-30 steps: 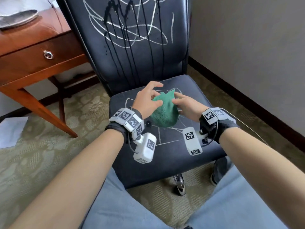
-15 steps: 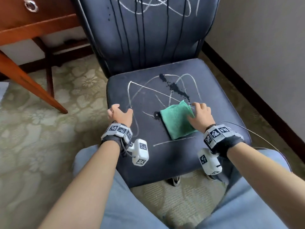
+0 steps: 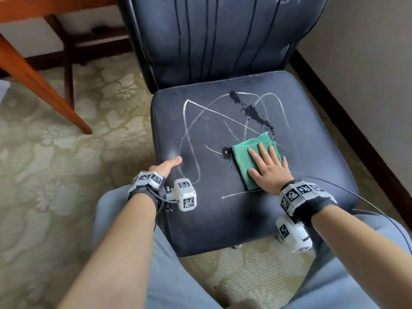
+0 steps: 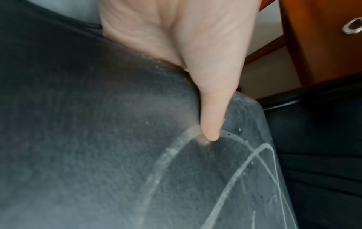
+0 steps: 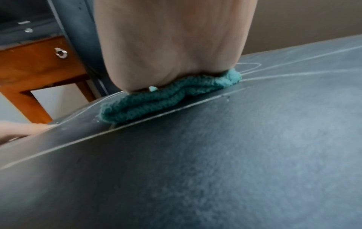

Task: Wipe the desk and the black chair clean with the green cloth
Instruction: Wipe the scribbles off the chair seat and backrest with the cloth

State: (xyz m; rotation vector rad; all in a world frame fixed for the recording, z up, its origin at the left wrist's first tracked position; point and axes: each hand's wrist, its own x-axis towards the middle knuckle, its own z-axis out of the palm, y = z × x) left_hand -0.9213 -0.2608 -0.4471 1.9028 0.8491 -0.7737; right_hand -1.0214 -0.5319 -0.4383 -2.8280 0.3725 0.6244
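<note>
Green cloth (image 3: 245, 161) lies flat on the black chair (image 3: 223, 219) seat under the right hand's (image 3: 268, 169) spread fingers (image 3: 264, 152).

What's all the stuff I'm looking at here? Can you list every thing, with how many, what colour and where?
black chair: one, black, centre, its seat facing the person
white scribbles: several lines, white, across the seat and up the backrest
black splatter: one trail of blots, black, on the seat beyond the cloth
green cloth: one, green, folded flat on the seat
desk: one, reddish-brown wood, left of the chair
carpet: one, pale green, floral, underfoot
left hand: one, at the seat's left edge, thumb on top
right hand: one, fingers straight, pressing on the cloth
</note>
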